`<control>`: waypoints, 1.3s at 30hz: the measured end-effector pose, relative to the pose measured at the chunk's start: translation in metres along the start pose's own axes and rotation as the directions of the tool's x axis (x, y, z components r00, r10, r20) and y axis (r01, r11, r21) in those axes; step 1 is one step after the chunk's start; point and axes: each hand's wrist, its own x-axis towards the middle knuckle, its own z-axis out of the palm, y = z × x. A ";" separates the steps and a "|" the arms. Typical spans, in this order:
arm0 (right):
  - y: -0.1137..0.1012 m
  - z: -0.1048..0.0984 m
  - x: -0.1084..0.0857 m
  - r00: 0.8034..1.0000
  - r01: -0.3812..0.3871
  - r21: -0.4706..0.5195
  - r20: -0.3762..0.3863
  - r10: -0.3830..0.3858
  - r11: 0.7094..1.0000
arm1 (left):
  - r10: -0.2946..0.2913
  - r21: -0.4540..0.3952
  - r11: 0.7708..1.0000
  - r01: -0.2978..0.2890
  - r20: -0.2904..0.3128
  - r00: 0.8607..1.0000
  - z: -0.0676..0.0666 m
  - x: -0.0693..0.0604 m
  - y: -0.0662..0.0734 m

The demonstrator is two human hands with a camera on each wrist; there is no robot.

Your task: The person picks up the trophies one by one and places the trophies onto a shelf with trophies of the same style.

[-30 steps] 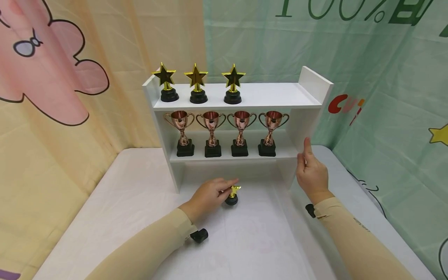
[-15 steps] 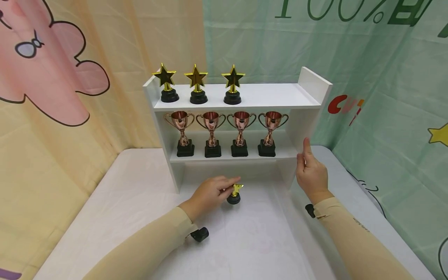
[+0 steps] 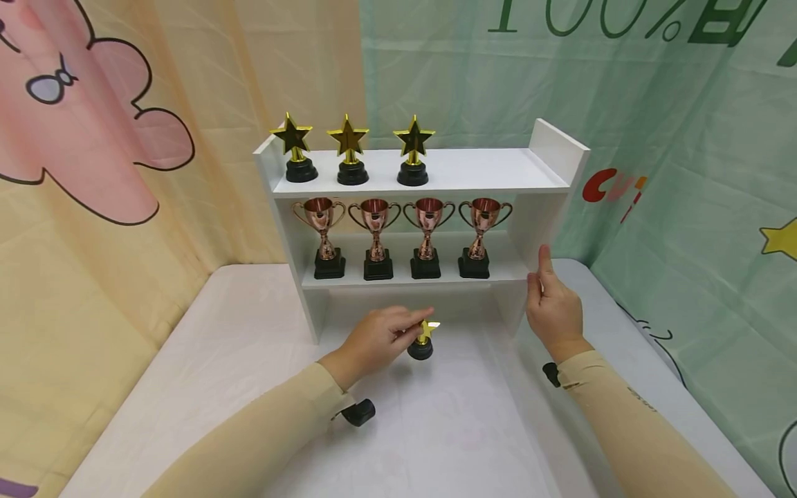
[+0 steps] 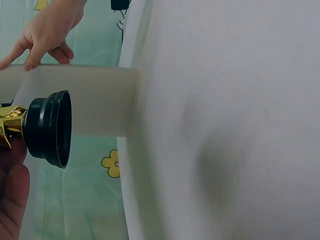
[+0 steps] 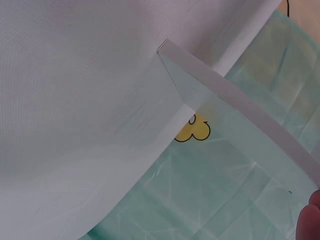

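My left hand [image 3: 378, 339] pinches a small gold star trophy [image 3: 420, 348] by its star. The left wrist view shows the trophy's round black base [image 4: 47, 130] raised off the white table. My right hand [image 3: 556, 315] touches the outer side of the white shelf's right panel [image 3: 510, 308], thumb pointing up. Its fingertips [image 5: 309, 220] show at that panel's edge in the right wrist view. Three similar star trophies, the rightmost one [image 3: 413, 155] among them, stand on the top board. Several copper-coloured trophy cups, one [image 3: 475, 238] at the right end, line the middle board.
The white shelf [image 3: 498, 169] stands at the back of the cloth-covered table [image 3: 436, 436]. Its top board has a raised panel [image 3: 560, 152] at the right end. Printed curtains [image 3: 697, 207] hang behind and beside the table.
My left hand has moved slightly right and up with the star trophy, whose base has risen a little in the head view. My right hand has stayed at the shelf's side panel.
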 end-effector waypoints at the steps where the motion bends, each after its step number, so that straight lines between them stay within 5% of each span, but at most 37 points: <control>1: 0.000 0.000 0.000 1.000 0.000 -0.001 0.001 0.000 1.000 | 0.003 0.002 1.000 -0.003 -0.002 1.000 -0.001 0.001 0.001; 29: -0.001 -0.001 0.000 1.000 -0.004 -0.004 0.015 0.004 1.000 | 0.139 -0.006 0.990 -0.140 -0.075 0.987 -0.036 0.038 0.027; 39: -0.001 -0.001 0.000 1.000 -0.013 -0.003 0.025 0.013 1.000 | 0.214 0.020 0.977 -0.213 -0.129 0.968 -0.048 0.054 0.036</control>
